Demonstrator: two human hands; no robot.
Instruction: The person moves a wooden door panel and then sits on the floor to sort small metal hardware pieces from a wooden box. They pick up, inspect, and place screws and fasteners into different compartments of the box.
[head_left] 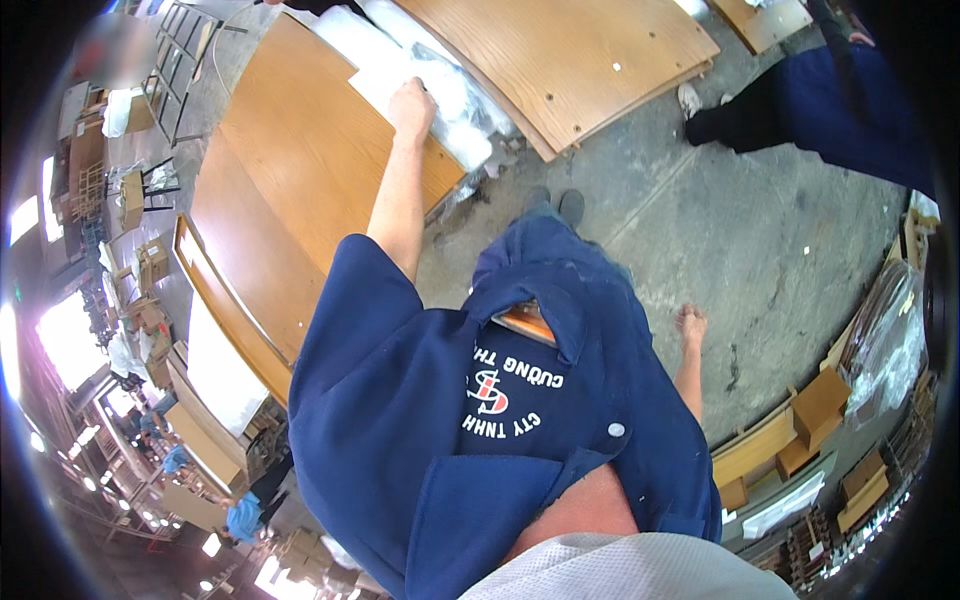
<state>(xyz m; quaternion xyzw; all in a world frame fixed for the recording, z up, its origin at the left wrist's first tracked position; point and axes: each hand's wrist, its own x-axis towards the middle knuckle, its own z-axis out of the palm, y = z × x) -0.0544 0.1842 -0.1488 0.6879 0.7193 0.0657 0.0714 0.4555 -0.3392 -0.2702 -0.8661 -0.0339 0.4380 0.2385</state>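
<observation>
My left hand point(412, 110) reaches forward, closed, over a white foam sheet point(378, 88) beside a large brown wooden panel point(300, 130). A small dark bit shows at its fingers; I cannot make out what it is. Crumpled clear plastic wrap point(462, 100) lies just right of that hand. Beyond the wrap is a stack of wood-grain panels point(580, 60) with small dark holes along the edge. My right hand point(690, 322) hangs low at my right side above the concrete floor, fingers loosely apart, with nothing visible in it.
At the far right stands a person in dark clothes point(840, 110), near the panel stack. A curved wooden frame point(235, 310) leans at the left. Plastic-wrapped goods point(890, 340) and brown boxes point(820, 408) line the right side. Distant workers in blue point(243, 515) are at lower left.
</observation>
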